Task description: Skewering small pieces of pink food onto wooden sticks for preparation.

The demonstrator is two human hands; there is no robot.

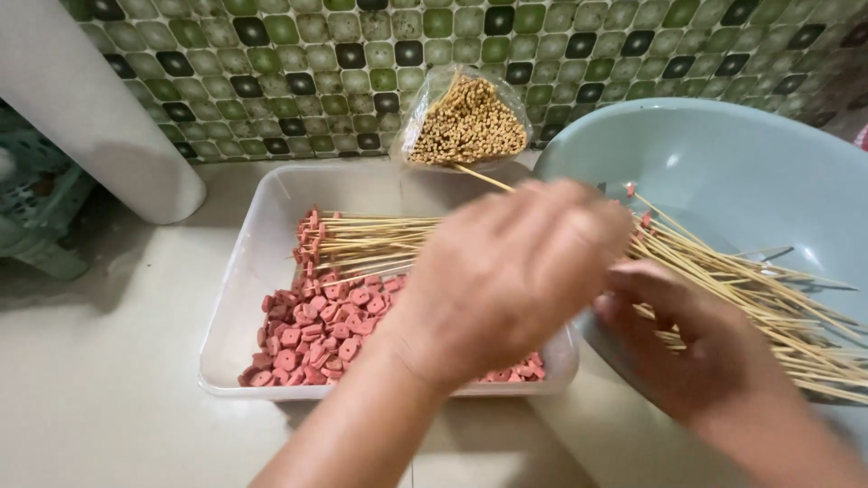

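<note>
Head view, looking down onto pale counter [108, 380].

Left hand [506, 276]: crosses in front of white plastic tray [249, 262], back of hand toward camera, motion-blurred. Fingers curled toward fingertips, apparently pinching one bamboo skewer [484, 178] whose end sticks out up and left past knuckles; exact grip hidden, cannot tell for certain.

Right hand [692, 348]: at rim of pale blue-green basin [759, 172], fingers closed around bundle of loaded skewers [768, 298] lying across basin, points fanning to right.

Tray contents: heap of pink sausage slices [312, 334] in near half; row of skewers already carrying pink pieces [371, 242] laid across far half, tips to left.

Packaging: clear plastic bag of unused skewers [467, 120] standing against wall just behind tray, blunt ends facing camera; bag mouth open, no label legible.

Surroundings: wall of green, white and black rounded mosaic tiles [298, 63]; white cylindrical post [90, 108] at left; teal slotted basket [36, 208] at far left edge, partly cut off.
</note>
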